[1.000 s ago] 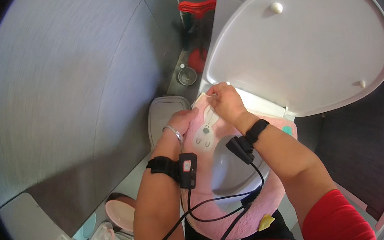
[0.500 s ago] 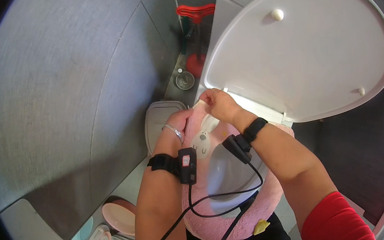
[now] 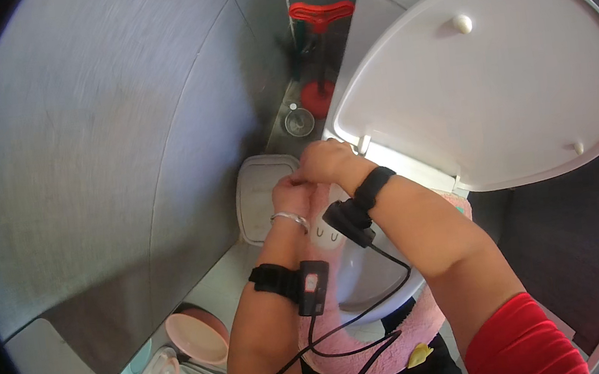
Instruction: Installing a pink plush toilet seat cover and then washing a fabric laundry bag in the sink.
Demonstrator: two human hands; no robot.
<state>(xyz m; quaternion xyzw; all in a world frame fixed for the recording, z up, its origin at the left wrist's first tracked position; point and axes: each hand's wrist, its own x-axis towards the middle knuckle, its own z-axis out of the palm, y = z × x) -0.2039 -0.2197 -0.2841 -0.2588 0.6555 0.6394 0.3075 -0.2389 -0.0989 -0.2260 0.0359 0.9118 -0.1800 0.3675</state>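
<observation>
Grey wall stands left; raised lid leaves room, so left hand and right hand, fingers narrow, pinch the pink cover at far-left end.

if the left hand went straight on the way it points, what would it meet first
Most likely the right hand, which lies just ahead of the left hand; whether they already touch is unclear.
</observation>
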